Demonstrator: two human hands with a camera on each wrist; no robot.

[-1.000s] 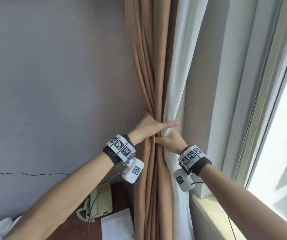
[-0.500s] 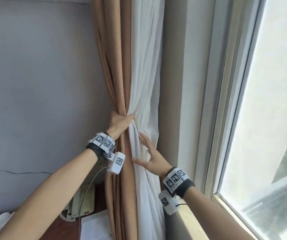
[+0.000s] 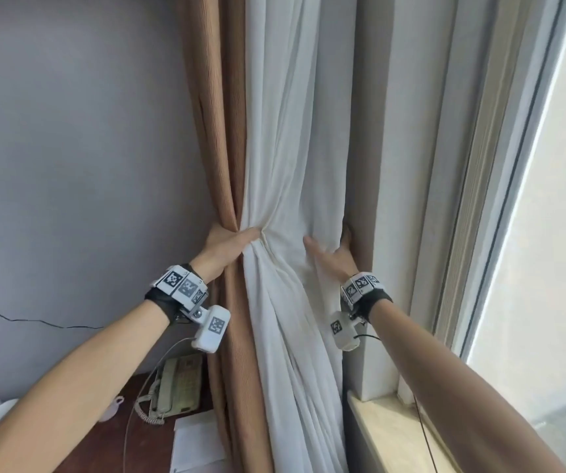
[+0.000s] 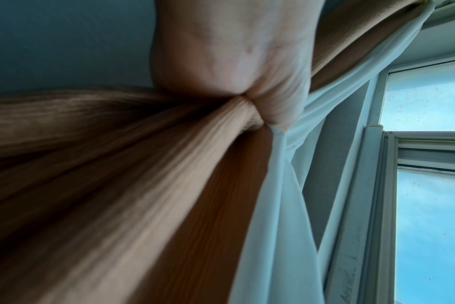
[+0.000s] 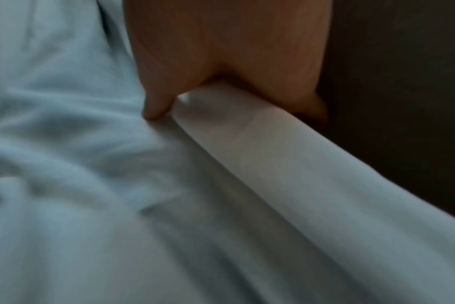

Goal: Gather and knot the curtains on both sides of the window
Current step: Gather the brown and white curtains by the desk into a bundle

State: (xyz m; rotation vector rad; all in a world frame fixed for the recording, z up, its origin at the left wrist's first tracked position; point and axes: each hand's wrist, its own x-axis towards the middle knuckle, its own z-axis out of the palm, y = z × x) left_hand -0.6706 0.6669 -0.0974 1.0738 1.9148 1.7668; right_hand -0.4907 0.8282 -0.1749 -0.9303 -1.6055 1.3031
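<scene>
A tan curtain point(image 3: 220, 131) hangs beside a white sheer curtain point(image 3: 285, 131) at the window's left side. My left hand point(image 3: 230, 244) grips the tan curtain bunched at waist height, with the thumb across onto the near folds of the white one; the left wrist view shows the tan curtain point(image 4: 169, 185) squeezed in the left hand point(image 4: 249, 98). My right hand point(image 3: 333, 254) is at the white curtain's right edge, thumb on the front, fingers behind it. In the right wrist view the white curtain's point(image 5: 247, 144) folded edge runs between the thumb and fingers point(image 5: 312, 102).
A pillar point(image 3: 377, 165) and the window frame point(image 3: 479, 199) stand right of the curtains, with a stone sill point(image 3: 394, 435) below. A telephone point(image 3: 175, 387), white paper point(image 3: 199, 442) and a small cup point(image 3: 112, 406) lie on a wooden desk point(image 3: 104, 438) at lower left.
My right hand let go of the bunch beside my left hand and moved right across the white curtain to its far edge. My left hand kept its grip.
</scene>
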